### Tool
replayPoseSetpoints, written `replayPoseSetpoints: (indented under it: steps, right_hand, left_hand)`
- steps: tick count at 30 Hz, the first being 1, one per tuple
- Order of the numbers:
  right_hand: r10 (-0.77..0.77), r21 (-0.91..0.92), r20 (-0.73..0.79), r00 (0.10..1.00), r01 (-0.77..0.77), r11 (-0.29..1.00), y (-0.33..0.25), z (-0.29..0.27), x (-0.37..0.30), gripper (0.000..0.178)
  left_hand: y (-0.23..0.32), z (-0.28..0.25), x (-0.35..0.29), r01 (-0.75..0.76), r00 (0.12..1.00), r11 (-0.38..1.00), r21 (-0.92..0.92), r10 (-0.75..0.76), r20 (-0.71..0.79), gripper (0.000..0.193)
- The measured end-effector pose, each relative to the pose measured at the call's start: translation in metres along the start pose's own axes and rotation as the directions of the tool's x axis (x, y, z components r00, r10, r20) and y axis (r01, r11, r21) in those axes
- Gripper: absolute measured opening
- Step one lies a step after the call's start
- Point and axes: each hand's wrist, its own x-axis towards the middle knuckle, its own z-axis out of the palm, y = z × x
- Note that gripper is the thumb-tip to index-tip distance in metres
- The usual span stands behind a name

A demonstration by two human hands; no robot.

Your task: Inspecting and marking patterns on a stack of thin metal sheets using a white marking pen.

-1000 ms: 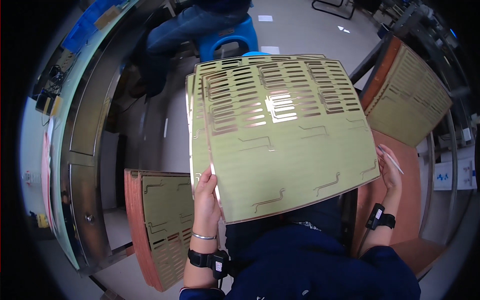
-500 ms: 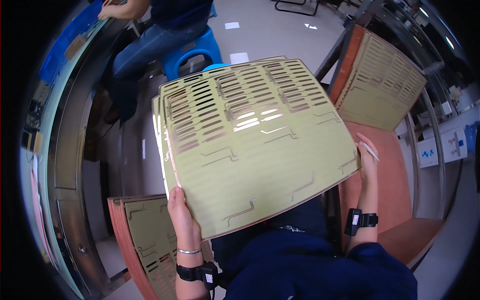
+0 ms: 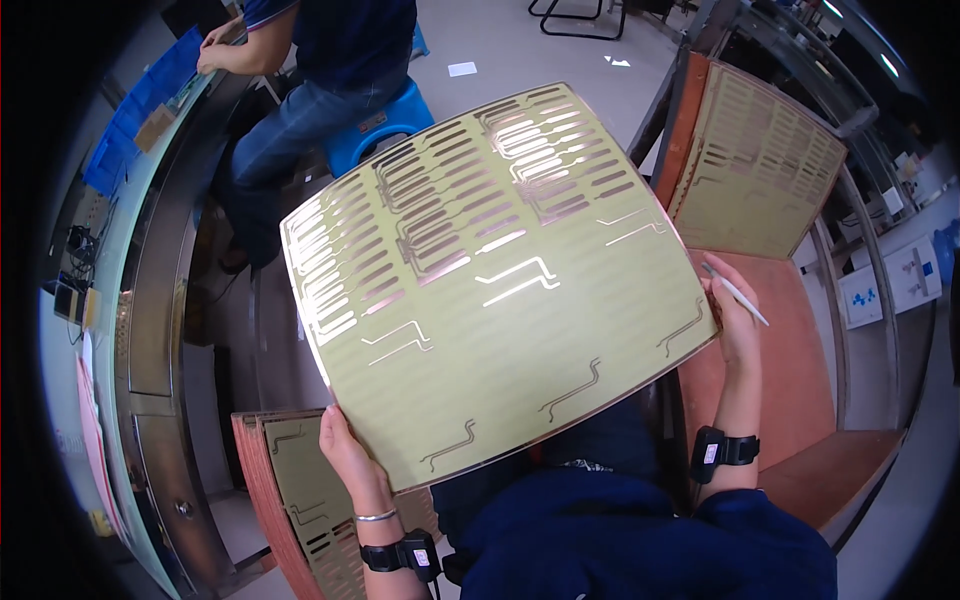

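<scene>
A large pale-green circuit board panel [image 3: 530,350] with copper-coloured slot patterns and thin stepped traces is held tilted in front of me. My left hand [image 3: 352,455] grips its lower left edge, the thumb along the rim. At the right edge, my right hand [image 3: 735,315] grips the panel too and also has a slim white pen [image 3: 745,300] between its fingers. The fingers beneath the panel are hidden. Light glints off the copper at the panel's upper left and middle.
More panels stand in a stack [image 3: 265,490] at the lower left. Another stack of panels [image 3: 765,170] leans on a reddish-brown board rack [image 3: 755,370] at the right. A co-worker [image 3: 330,90] sits on a blue stool [image 3: 385,120] by the long bench [image 3: 150,250].
The panel has turned slightly, its upper left corner moving left and down. Offset sheet edges seen behind it earlier no longer show. My left hand has shifted left and down.
</scene>
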Motion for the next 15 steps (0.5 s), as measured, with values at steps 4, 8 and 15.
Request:
replayPoseSetpoints:
  steps: [4,8,15]
  right_hand:
    - [-0.002,0.021,0.017,1.000,0.001,1.000,-0.003,0.006,-0.002,0.037]
    - [0.013,0.064,0.030,0.999,-0.015,0.998,-0.014,0.015,-0.007,0.036]
    - [-0.023,0.148,0.018,1.000,0.020,0.989,-0.025,0.019,-0.011,0.034]
  left_hand:
    - [-0.001,-0.007,0.001,-0.030,0.999,0.999,0.038,0.031,-0.037,0.028]
    - [-0.004,-0.014,0.004,-0.046,0.998,0.998,0.052,0.049,-0.051,0.028]
    - [-0.008,-0.019,0.008,-0.050,0.996,0.994,0.101,0.057,-0.071,0.029]
